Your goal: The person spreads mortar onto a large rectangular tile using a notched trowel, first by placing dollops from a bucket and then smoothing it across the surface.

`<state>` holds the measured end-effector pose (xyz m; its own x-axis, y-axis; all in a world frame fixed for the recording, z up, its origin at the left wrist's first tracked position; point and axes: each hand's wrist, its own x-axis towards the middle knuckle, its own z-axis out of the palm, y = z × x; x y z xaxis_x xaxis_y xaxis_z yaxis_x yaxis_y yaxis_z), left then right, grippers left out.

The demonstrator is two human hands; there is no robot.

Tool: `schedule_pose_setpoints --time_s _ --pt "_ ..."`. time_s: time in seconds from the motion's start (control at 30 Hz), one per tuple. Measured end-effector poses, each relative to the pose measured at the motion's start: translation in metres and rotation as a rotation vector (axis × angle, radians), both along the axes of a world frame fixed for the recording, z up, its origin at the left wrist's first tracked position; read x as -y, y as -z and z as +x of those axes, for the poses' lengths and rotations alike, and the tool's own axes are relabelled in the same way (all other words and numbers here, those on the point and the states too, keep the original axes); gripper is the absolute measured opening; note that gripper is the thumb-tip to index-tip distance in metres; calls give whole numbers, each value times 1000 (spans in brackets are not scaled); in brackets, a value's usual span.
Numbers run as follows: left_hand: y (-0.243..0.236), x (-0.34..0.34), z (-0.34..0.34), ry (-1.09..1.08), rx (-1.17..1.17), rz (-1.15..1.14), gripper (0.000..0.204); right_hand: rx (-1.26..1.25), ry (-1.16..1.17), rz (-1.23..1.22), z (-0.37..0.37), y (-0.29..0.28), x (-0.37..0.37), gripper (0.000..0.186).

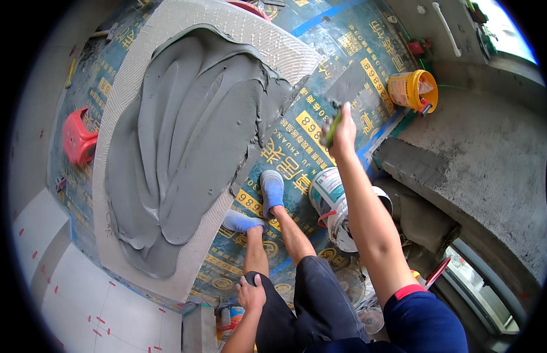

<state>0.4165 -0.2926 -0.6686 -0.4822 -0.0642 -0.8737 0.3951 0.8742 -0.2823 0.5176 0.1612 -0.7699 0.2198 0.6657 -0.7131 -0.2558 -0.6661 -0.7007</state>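
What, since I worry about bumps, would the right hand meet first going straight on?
The trowel in the right hand leads; beyond, probably the patterned floor covering, perhaps near the slab, though depth is unclear.

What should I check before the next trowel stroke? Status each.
1. Trowel in right hand: ok, gripped by its green handle.
2. Blade clean: cannot tell, blurred.
3. Left hand tool-free: ok, resting on left leg.
4. Mortar level: not ok, thick folds and ridges.
5. Slab covered to its edges: not ok, bare borders show.
6. Yellow bucket off the slab: ok, stands apart.
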Motion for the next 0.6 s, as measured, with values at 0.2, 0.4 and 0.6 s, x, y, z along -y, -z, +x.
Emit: schedule_pose_setpoints --time_s 0.2,0.4,0.6 --pt "2 -11 3 5 37 -29 68 723 -1249 334 5 -53 155 41" --pt "3 -13 5 18 7 2 67 835 -1291 404 9 1 135 43" --pt "2 -15 8 4 22 12 66 1065 -852 282 59 12 19 43"
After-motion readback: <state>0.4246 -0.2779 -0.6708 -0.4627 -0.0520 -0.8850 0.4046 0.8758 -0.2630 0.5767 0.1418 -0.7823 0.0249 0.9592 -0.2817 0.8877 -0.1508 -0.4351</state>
